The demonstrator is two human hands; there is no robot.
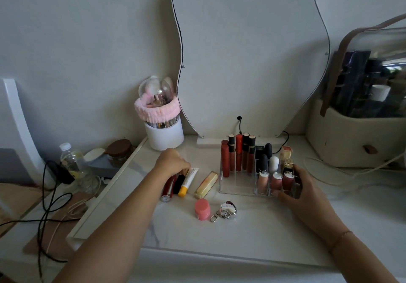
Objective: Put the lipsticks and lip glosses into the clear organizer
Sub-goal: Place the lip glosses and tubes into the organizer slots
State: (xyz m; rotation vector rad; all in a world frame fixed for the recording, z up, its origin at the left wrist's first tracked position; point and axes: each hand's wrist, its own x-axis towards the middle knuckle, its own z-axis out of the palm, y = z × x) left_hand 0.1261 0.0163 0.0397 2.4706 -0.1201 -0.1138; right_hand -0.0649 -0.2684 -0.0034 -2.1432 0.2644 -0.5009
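We list as follows: clear organizer (pixel 237 185), transparent hard plastic, glossy; lip glosses (pixel 238 155) in it, shiny see-through tubes with dark glossy caps; tabletop (pixel 252 236), smooth polished white, marble-look with faint grey veining; pink jar (pixel 202 209), smooth satin plastic; clip charm (pixel 227 209), mirror-bright silver metal; headband (pixel 157 112), fluffy pink cloth; brush holder (pixel 164 137), matt white base under a clear glossy dome; case (pixel 351 142), matt cream shell, with a brown leather-look strap (pixel 332 76)

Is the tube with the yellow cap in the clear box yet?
No, it's out. The yellow-capped tube lies flat on the table, left of the clear organizer.
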